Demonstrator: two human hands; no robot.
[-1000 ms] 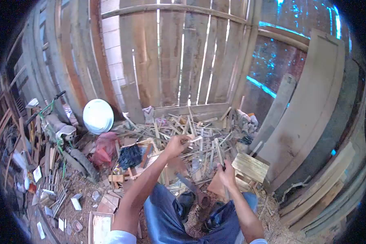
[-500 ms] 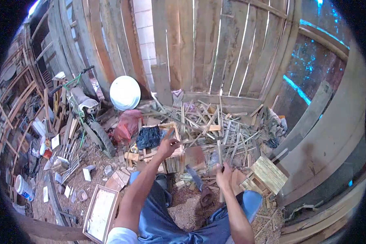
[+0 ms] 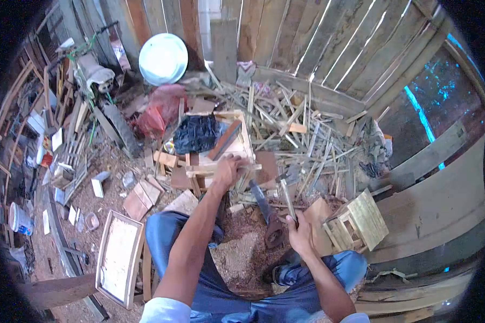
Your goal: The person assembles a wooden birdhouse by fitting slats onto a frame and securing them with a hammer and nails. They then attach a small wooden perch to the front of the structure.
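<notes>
In the head view my left hand (image 3: 230, 171) is at the front rail of an open wooden box (image 3: 247, 134), fingers bent down over the edge. What is under the fingertips is hidden. Inside the box lie a black plastic bag (image 3: 195, 134) and a brown wood strip (image 3: 226, 140). To the right, my right hand (image 3: 300, 234) is closed around the lower handle of a hammer (image 3: 288, 199), held upright with its head at the top. A long-bladed tool with a brown handle (image 3: 265, 211) stands between my knees. Beside my right knee is a small wooden box with a slanted lid (image 3: 359, 222).
Thin wood offcuts (image 3: 285, 118) are heaped along the plank wall (image 3: 275, 37). A white basin (image 3: 163, 59) leans there, near a red bag (image 3: 159, 110) and a bicycle (image 3: 105, 97). A framed white panel (image 3: 119, 258) lies left of my leg.
The view has tilted downward. My left hand has come down to the box's front rail, its fingers now bent. The hammer in my right hand now leans left at its top.
</notes>
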